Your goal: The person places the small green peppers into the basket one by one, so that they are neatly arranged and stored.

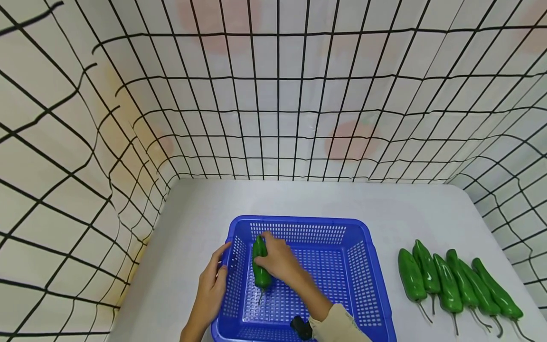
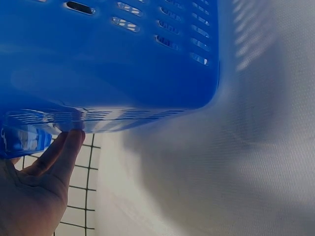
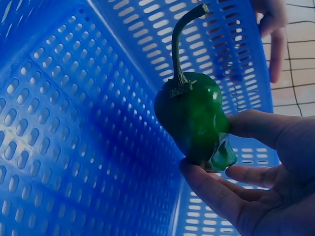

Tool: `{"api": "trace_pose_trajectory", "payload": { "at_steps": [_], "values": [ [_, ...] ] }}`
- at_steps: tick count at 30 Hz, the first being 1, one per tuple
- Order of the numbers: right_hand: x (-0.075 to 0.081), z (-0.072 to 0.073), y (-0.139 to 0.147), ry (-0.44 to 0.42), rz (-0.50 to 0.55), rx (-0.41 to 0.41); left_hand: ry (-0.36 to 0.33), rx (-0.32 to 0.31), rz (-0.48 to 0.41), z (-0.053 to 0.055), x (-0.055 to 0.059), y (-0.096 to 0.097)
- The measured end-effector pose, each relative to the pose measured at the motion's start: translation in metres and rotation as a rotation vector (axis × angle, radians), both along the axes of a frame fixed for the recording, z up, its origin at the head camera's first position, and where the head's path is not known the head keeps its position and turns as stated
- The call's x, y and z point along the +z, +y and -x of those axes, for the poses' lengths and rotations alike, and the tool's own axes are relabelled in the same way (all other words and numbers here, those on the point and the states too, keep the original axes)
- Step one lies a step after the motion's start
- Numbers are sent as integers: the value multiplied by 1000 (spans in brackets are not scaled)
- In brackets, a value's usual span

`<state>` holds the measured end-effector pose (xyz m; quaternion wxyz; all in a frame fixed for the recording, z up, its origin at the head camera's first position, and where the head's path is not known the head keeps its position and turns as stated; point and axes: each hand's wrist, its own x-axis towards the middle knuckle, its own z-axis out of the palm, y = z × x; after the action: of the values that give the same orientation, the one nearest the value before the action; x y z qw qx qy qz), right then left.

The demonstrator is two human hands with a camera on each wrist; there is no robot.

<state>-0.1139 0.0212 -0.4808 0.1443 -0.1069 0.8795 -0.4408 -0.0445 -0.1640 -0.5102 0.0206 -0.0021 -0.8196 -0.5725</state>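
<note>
A blue plastic basket (image 1: 316,266) with slotted walls stands on the white table. Inside it, near its left wall, my right hand (image 1: 278,259) holds a green pepper (image 1: 259,275) between thumb and fingers. The pepper's curved stem points toward me, and the right wrist view shows the pepper (image 3: 192,113) close up against the slotted wall. At the basket's left side, my left hand (image 1: 211,285) grips the rim, fingers on the outer wall. In the left wrist view the left hand (image 2: 42,182) touches the basket (image 2: 108,73) from outside.
Several green peppers (image 1: 448,285) lie in a row on the table (image 1: 201,204) to the right of the basket. Black wire mesh (image 1: 278,109) with white sheeting behind it encloses the table's back and sides. A black device (image 1: 301,327) sits at my right wrist.
</note>
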Motion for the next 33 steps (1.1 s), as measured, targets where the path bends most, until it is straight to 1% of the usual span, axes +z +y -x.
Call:
{"api": "trace_pose_trajectory", "payload": {
  "at_steps": [6,13,20,24,33],
  "values": [
    [-7,1,-9,-10,-18,-3,1,-1,-8,0,0,0],
    [-13,1,-16,10,-50,6,17,-10,-24,0,1,0],
    [-15,0,-18,30,-43,19,11,-2,-45,2,-1,-2],
    [-15,0,-17,37,-33,23,13,-5,-40,2,-2,-2],
    [-17,-1,-19,25,-73,27,14,-3,-37,1,-2,-2]
  ]
}}
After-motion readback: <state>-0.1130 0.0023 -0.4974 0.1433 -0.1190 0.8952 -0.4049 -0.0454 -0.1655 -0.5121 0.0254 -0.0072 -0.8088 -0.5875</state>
